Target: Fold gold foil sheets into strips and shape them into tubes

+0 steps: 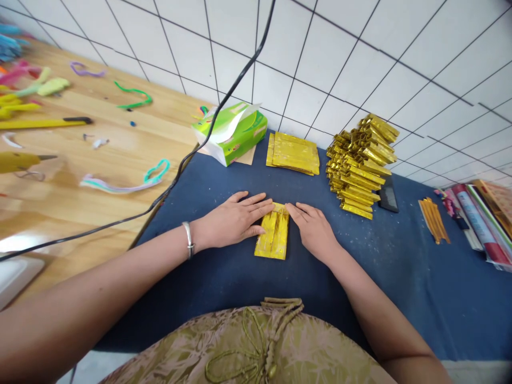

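I have both hands out flat over the blue surface [224,282], and neither is closed around anything. Between them lies a gold foil sheet [276,240], with a lengthwise seam down its middle. The left hand [238,217], with a silver bracelet [188,240] at its wrist, spreads its fingers over the sheet's 10 to 11 o'clock side. The right hand [314,226] keeps its fingers close together, the tips at the sheet's 1 o'clock corner.

Taking that sheet as my dial's centre, I see a stack of gold sheets [296,154] between 12 and 1, a heap of folded gold strips [356,176] at 2, orange-brown strips [434,221] near 3, and a green tissue box [250,133] at 11. Toward 10 is a pale wooden surface [132,149].
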The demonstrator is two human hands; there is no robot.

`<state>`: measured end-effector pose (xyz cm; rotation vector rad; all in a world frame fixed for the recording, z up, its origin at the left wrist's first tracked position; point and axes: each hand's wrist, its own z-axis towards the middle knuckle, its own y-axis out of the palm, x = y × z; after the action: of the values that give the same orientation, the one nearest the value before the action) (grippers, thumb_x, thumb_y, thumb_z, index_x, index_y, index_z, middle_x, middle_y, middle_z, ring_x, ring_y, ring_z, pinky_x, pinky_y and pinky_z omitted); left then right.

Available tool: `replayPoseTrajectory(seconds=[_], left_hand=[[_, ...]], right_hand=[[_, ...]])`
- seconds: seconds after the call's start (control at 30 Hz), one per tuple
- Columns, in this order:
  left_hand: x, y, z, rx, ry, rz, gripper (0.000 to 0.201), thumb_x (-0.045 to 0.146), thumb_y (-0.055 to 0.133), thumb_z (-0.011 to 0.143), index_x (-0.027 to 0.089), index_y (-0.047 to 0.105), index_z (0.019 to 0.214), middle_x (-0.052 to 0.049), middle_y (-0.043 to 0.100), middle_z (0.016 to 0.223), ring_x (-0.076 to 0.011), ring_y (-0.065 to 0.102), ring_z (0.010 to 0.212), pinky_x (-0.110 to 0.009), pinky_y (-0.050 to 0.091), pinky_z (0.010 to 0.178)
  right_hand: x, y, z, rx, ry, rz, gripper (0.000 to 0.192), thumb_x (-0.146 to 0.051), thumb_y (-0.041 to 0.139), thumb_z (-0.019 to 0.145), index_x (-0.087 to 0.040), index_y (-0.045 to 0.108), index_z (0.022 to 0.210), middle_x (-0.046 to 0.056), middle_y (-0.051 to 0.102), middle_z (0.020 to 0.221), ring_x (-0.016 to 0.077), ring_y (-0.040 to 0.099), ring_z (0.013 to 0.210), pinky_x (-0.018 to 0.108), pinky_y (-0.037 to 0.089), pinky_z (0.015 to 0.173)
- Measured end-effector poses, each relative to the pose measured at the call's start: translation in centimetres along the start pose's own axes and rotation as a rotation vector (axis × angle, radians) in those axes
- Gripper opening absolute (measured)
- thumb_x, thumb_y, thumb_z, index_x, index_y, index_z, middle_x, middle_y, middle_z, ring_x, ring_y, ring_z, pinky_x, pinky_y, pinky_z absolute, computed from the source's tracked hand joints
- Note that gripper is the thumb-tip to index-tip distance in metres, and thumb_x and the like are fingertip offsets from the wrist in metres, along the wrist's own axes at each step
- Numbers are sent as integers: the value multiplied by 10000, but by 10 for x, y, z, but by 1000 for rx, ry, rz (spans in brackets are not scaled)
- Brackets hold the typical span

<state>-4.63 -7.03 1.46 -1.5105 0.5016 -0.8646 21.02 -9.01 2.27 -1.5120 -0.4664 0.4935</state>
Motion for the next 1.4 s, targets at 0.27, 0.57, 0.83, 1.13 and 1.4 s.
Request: replayPoseTrajectory(seconds=[0.27, 0.57, 0.83, 1.13, 1.4], left_hand=[[0, -4, 2, 1, -35, -20, 539, 474, 273, 945, 214, 269, 1418, -32, 370, 1442, -209, 217, 1379, -387, 108, 1111], [-6, -5, -1, -1, -11, -63, 535, 479, 287, 941, 234, 256, 1416, -25, 371, 1442, -206, 204, 1385, -382, 116, 1119], [-10, -4, -2, 29, -11, -25, 519, 498, 292, 934, 263, 319, 1396, -26, 425, 1407, -185, 264, 1364, -366, 155, 1106], [-5, -5, -2, 60, -54, 50, 453, 481, 310, 937, 297, 434, 1332, 13, 454, 1386, -210, 341, 1320, -397, 172, 1098], [-6, -3, -4, 67, -62, 48, 461, 488, 334, 928, 302, 427, 1340, 26, 443, 1392, -223, 327, 1326, -422, 161, 1105]], right_hand=[[-6, -3, 1, 21, -18, -90, 483, -98, 332, 901, -135, 336, 1383, 100, 558, 1279, 218, 441, 1152, 378, 331, 954], [-2, 1, -1, 12, 17, -39, 534, -74, 354, 877, -170, 308, 1400, 78, 570, 1264, 213, 420, 1153, 374, 330, 951], [-2, -1, -2, -3, 17, -34, 567, -68, 362, 865, -227, 306, 1407, 16, 455, 1392, 214, 400, 1176, 379, 334, 959], [-1, -1, -3, -24, -8, -78, 529, -79, 376, 869, -267, 382, 1364, -43, 398, 1429, 226, 384, 1195, 395, 335, 951], [1, 0, -3, -20, 3, -54, 550, -72, 394, 859, -287, 380, 1365, -42, 399, 1427, 225, 383, 1210, 404, 342, 952]])
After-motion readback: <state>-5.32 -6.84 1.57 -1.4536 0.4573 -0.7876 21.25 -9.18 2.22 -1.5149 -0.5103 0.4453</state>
